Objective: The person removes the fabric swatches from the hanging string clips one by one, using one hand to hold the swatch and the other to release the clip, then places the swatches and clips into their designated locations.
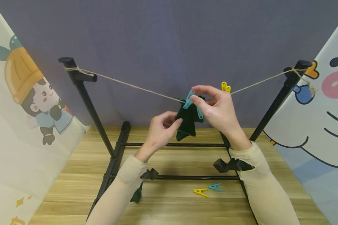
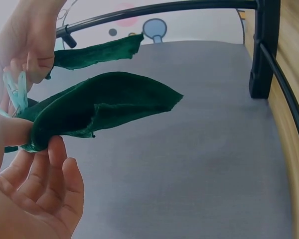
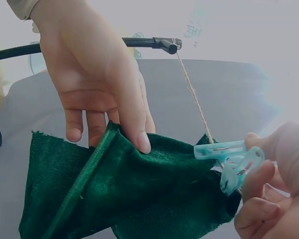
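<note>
1. My head view shows the person's left hand (image 1: 164, 128) pinching the cloth (image 1: 187, 121), thumb in front and fingers behind its left side.
2. The right hand (image 1: 218, 107) grasps a blue clip (image 1: 189, 99) between thumb and index finger, at the cloth's upper part.
3. I find the cloth, dark green, at the string (image 1: 135, 85), near its lowest stretch, with its lower part hanging free.
4. A second blue clip (image 1: 199, 113) sits just below the right hand, in front of the cloth; I cannot tell whether it bites the fabric.
5. From the right wrist I see those two clips side by side, near the string.
6. Two yellow clips (image 1: 224, 86) stand at the string, just beyond the right hand.
7. The string runs between the two posts of a black frame (image 1: 93, 114), tied at each top.
8. On the wooden table (image 1: 169, 211), in front of the near rail, I see a yellow clip (image 1: 200, 192) just beside a blue one.
9. Another green piece (image 1: 136, 195) shows partly behind the left sleeve (image 1: 112, 197).
</note>
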A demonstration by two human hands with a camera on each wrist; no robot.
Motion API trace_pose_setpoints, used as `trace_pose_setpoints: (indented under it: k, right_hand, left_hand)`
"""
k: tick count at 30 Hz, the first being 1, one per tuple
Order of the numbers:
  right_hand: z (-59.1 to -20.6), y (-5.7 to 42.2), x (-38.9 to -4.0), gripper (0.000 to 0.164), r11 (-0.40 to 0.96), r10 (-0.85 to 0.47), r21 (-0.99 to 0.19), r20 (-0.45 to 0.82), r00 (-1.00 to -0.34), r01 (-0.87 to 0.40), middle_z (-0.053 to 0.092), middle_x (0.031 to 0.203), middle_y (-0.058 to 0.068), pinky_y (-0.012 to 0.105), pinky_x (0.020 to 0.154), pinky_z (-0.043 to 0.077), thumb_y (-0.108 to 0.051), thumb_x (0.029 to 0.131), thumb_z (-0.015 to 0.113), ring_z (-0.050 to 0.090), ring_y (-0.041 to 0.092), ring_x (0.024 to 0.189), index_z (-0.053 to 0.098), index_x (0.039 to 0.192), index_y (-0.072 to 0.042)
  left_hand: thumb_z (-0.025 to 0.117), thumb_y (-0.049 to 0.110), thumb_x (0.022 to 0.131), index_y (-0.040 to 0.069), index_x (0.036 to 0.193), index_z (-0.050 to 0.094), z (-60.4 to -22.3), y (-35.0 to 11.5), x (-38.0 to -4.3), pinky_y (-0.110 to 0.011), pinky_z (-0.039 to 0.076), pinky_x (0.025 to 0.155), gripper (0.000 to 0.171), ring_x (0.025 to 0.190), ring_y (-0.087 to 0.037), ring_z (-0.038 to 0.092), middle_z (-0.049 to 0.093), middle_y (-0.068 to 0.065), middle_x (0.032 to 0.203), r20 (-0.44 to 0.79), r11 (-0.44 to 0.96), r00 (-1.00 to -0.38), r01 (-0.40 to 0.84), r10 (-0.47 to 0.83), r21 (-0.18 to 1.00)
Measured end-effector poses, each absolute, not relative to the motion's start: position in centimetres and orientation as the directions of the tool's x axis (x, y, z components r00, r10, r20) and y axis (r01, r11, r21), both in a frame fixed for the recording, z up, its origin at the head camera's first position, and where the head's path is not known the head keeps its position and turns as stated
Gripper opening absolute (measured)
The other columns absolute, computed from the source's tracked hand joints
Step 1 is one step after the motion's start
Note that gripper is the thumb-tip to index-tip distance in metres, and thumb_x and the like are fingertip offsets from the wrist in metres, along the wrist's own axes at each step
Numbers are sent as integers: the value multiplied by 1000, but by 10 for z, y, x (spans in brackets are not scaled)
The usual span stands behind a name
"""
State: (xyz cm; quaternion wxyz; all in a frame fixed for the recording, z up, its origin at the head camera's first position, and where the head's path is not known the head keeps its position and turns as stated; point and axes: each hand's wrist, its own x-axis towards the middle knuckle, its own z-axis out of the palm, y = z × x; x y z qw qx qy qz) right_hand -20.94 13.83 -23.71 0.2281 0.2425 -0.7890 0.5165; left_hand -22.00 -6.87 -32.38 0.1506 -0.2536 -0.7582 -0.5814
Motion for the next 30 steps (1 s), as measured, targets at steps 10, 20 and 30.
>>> trace_pose_setpoints:
  k: [10,20,30]
  right_hand:
    - [-242,136,-210,25,310,-84,-637,721,-688,-706,79,105,9,25,37,25,-4,96,79,37,11,36,79,121,-4]
    - [-242,134,-211,24,303,35,-571,807,-590,-763,76,93,-24,22,39,25,-6,95,80,40,7,36,81,119,-5]
    - [-243,134,-211,23,287,67,-543,833,-549,-789,74,87,-26,22,40,25,-5,94,81,37,6,37,81,118,-3]
  left_hand:
    - [70,15,102,5,113,78,-324,-69,-220,-37,62,75,17,80,-16,71,78,-12,96,539,181,-818,572,203,800]
    - [71,13,102,5,114,78,-326,-70,-219,-28,59,74,16,79,-17,70,77,-13,96,524,188,-831,554,187,811]
    - [72,13,101,2,117,76,-331,-74,-215,-30,60,79,20,85,-20,71,76,-15,100,490,211,-854,519,176,828]
